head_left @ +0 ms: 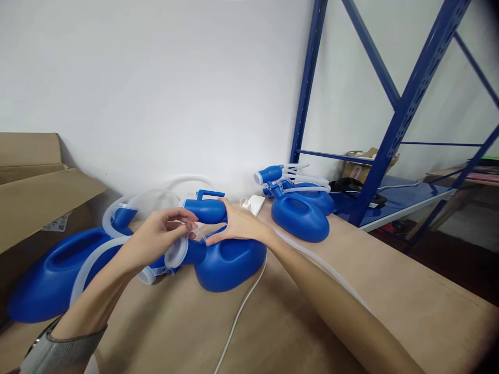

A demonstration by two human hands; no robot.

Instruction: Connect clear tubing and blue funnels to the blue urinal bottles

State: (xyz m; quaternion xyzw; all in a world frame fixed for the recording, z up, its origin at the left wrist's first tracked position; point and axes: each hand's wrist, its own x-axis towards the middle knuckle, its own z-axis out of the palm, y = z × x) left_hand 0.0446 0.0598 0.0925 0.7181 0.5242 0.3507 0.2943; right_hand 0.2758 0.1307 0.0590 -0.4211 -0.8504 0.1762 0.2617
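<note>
A blue plastic urinal bottle (230, 262) lies on the brown table (390, 291) in front of me. My right hand (237, 223) rests on its neck, beside a blue spout piece (206, 209). My left hand (166, 231) pinches a thin clear tie or film just above a white-rimmed blue cap (179, 252) at the bottle's mouth. A clear hose (241, 306) trails from the bottle toward me.
Another blue bottle (58, 270) with a white hose lies at the left, two more (300, 215) stand behind at the right. A white adapter (254, 204) sits by the wall. Cardboard boxes (35, 192) stand at left, blue metal shelving (385, 135) at right.
</note>
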